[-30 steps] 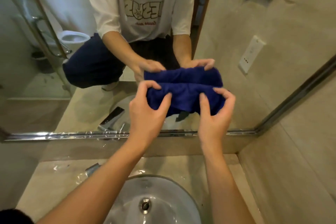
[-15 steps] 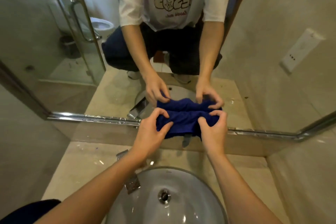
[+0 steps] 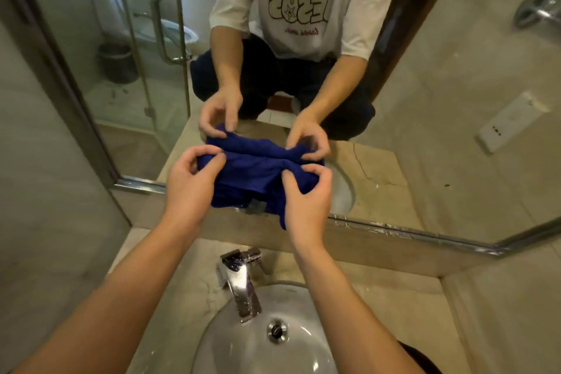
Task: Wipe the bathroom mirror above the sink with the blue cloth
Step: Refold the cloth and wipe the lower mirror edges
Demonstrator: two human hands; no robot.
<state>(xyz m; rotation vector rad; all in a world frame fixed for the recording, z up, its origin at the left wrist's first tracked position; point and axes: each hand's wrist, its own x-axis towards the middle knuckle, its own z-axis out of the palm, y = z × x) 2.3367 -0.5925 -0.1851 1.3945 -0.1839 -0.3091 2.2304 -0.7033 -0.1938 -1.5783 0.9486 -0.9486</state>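
A dark blue cloth [image 3: 253,174] is bunched up against the lower part of the mirror [image 3: 425,100], just above its chrome bottom frame. My left hand [image 3: 189,188] pinches the cloth's left end between thumb and fingers. My right hand [image 3: 305,200] grips its right end, and a corner of cloth hangs down under that hand. The mirror shows the reflection of both hands and the cloth, and a person in a white printed shirt.
Below the hands a chrome faucet [image 3: 239,279] stands over a white basin [image 3: 243,349] with a metal drain [image 3: 277,330], set in a beige stone counter [image 3: 379,297]. Tiled walls close in on the left and right. The mirror reflects a glass shower door and a toilet.
The view has tilted down and shifted, bringing the faucet and basin into sight. Both hands stayed on the cloth, now pinching its two ends further apart against the mirror's lower part.
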